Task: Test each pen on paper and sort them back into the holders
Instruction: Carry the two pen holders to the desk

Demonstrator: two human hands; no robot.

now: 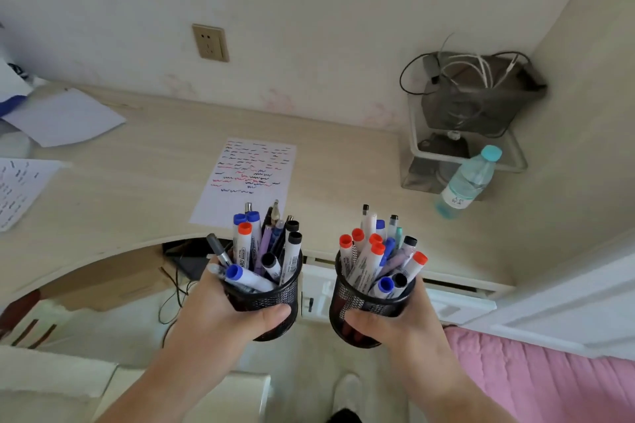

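Left hand [220, 306] wrapped round left mesh holder [271, 306], right hand [391, 323] round right holder [364, 309]; both held off bench [137, 182] edge, packed with pens; test sheet [247, 178] full of squiggles – testing looks done, holders left to set down

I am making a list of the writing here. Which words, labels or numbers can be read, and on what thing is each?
"MARKER": on a red-capped marker in the left holder; the word before it is blurred.
Other marker labels: too small.
Bottle label: blurred.
Sheet: only squiggles, no words.
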